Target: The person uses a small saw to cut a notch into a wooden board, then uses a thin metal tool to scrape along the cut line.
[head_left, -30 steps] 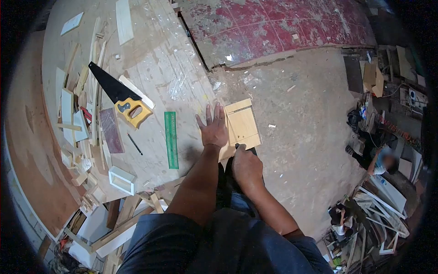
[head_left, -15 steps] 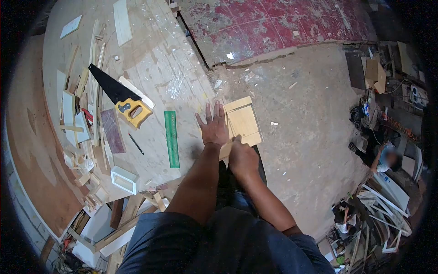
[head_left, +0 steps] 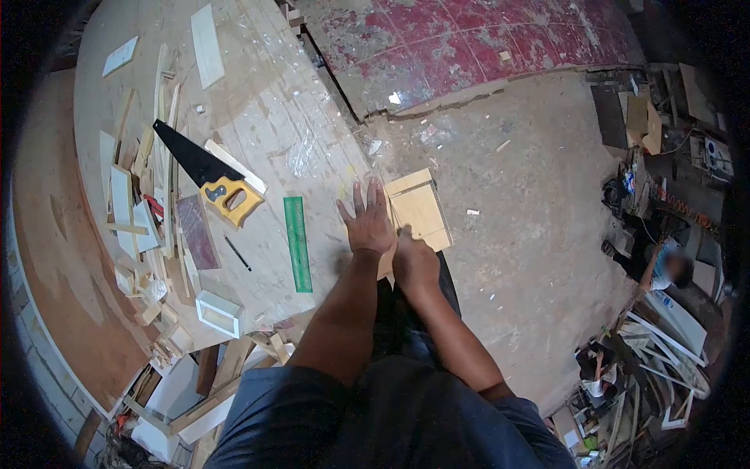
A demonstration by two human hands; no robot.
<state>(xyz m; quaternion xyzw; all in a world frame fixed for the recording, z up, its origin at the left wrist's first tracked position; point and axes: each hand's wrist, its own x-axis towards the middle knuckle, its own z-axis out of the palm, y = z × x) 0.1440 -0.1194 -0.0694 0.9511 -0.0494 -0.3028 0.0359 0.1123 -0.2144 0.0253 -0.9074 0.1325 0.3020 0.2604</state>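
Observation:
My left hand (head_left: 367, 221) lies flat with its fingers spread, pressing at the left side of a pale wooden board (head_left: 419, 211) on the edge of the worktable (head_left: 266, 125). Close to its right, my right hand (head_left: 416, 262) is closed at the board's lower edge; what its fingers grip is too small to make out. Thin dark lines and a slot run across the board. A green ruler (head_left: 298, 244) rests left of my left hand. Farther left lie a dark pencil (head_left: 237, 253) and a saw with a yellow handle (head_left: 233, 201).
Wood strips and offcuts (head_left: 160, 227) crowd the table's left side, with a small white frame (head_left: 218, 314) near its front edge. Scrap wood (head_left: 211, 383) is piled below. At the right, a person (head_left: 655, 266) sits near stacked boards; another person (head_left: 598, 367) is lower down.
My right hand has shifted slightly down along the board's edge. The whole view has moved a little; my left hand stays flat in place.

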